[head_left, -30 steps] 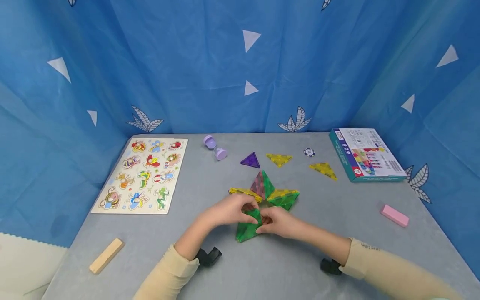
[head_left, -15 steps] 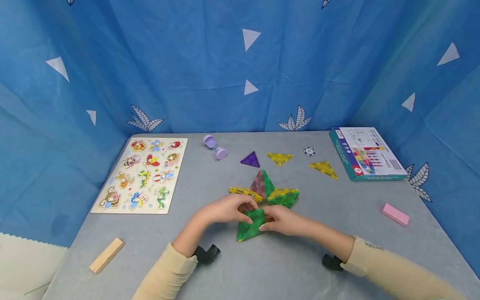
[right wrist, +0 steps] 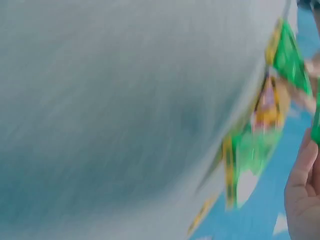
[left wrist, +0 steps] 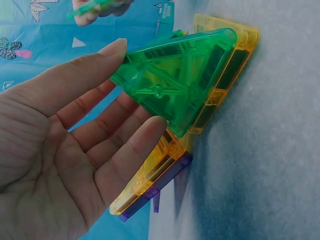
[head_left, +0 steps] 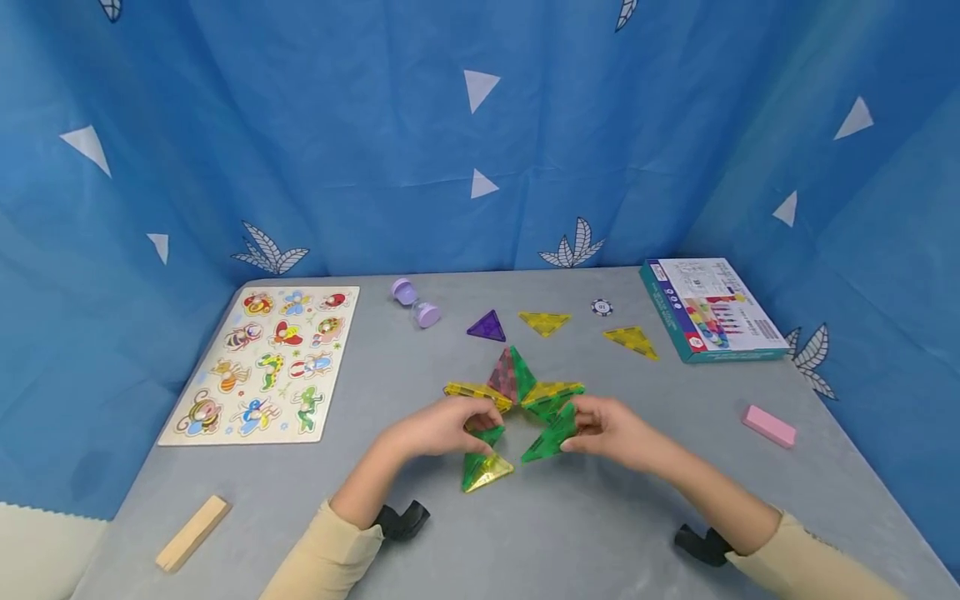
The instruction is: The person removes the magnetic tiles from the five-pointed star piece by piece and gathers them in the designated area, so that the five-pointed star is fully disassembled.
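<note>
My left hand holds a green triangular magnetic tile by its edges, thumb at one corner. That tile leans up from a yellow triangular tile near the table surface. To its right, my right hand pinches another green triangular magnetic tile, apart from the rest. Just behind the hands, joined tiles form a star-like shape, with a pink tile, a green tile and a yellow tile. The right wrist view is blurred; the right hand shows only partly.
Loose purple and yellow tiles lie behind the star, near a poker chip and a purple sand timer. An insect puzzle board and wooden block lie left. A box and pink block lie right.
My right hand has moved right, carrying a green tile away from the left one. A yellow tile now shows below the left hand. The head view has shifted slightly.
</note>
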Motion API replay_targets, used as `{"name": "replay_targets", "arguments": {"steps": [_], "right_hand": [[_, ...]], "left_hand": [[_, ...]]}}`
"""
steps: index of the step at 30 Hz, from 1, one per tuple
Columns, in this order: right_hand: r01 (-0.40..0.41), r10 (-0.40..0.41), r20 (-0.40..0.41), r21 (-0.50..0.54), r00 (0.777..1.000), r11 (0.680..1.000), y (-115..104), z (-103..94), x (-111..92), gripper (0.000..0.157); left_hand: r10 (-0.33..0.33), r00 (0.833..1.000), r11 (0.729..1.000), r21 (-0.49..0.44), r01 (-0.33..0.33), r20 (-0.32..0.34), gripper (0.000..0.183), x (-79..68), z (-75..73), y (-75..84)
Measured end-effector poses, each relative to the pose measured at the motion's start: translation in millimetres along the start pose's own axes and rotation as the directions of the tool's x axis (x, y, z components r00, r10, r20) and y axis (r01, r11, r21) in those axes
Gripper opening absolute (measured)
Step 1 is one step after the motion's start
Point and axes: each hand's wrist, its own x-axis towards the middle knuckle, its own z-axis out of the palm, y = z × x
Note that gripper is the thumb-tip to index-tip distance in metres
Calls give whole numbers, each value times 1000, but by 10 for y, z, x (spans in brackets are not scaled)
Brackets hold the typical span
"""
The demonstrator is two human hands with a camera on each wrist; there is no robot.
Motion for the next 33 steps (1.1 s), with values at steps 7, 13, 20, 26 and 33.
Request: {"name": "replay_targets", "arguments": {"steps": [7, 13, 20, 26, 33], "right_hand": [[-104, 120, -276, 69, 954, 992, 216, -610, -341, 30], [-332, 368, -329, 162, 870, 929, 610, -1087, -594, 53], [-445, 524, -272, 303, 807, 843, 871, -1282, -717, 64], [-461, 551, -227, 349, 803, 816, 858, -1348, -735, 64], [-469, 554, -210, 346, 806, 813, 864, -1409, -780, 62]], "left_hand": [[-12, 1000, 1000, 7, 12, -12, 30, -54, -10, -4], [-42, 999, 999, -4, 42, -11, 30, -73, 0, 4], [-49, 999, 999, -16, 49, -7, 29, -72, 32, 16], [-46, 999, 999, -23, 46, -4, 29, -64, 30, 34], [-29, 1000, 1000, -5, 29, -10, 30, -47, 18, 37]]}}
